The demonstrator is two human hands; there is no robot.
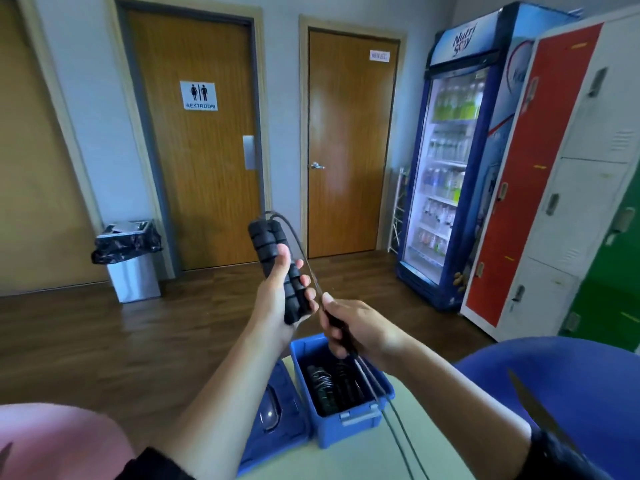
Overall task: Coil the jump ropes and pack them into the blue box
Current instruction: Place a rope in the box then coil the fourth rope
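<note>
Black foam handles (269, 251), paired, are gripped in the left hand (273, 301), long axis tilted up-left. The right hand (363, 330) clenches the cord (304, 261) above the blue box (349, 426) at the far edge of the table (346, 460).

Restroom door (204, 150), second wooden door (349, 147), lined bin (130, 258), drinks fridge (450, 161), lockers (561, 174), blue chair (568, 382)

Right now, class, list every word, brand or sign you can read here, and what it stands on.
"RESTROOM": white sign on the left wooden door.
"Nutri Soy": header of the drinks fridge.
Small label on the right wooden door: too blurred to read.
Bottle labels inside the fridge: too small.
</note>
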